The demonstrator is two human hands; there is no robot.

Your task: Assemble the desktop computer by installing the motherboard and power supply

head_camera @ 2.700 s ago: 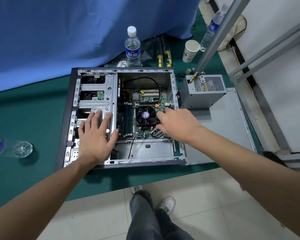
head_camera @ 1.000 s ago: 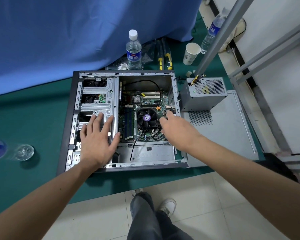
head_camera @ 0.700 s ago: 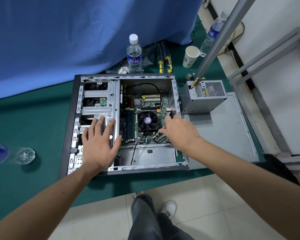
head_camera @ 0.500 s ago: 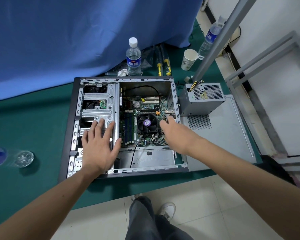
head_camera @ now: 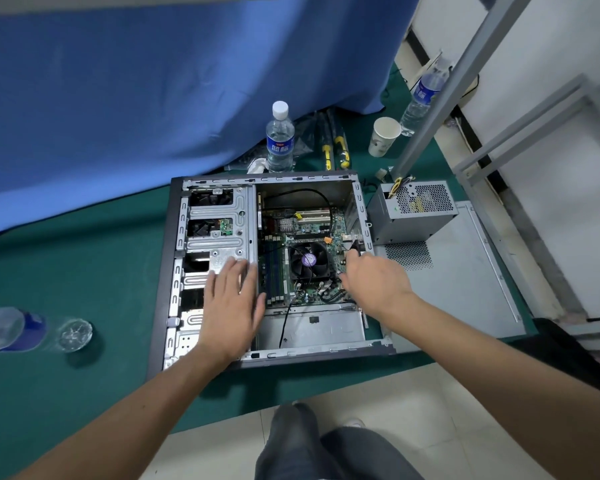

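With the green motherboard [head_camera: 303, 258] already lying inside the open grey metal computer case [head_camera: 267, 268], flat left hand [head_camera: 231, 306] pressing its drive cage, right hand [head_camera: 373, 282] apparently empty, the boxy grey power supply [head_camera: 414, 211] waits outside at two o'clock.

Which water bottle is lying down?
The clear plastic bottle with the blue label at the far left lies on its side on the green mat. The white-capped bottle behind the computer case and the one by the paper cup stand up.
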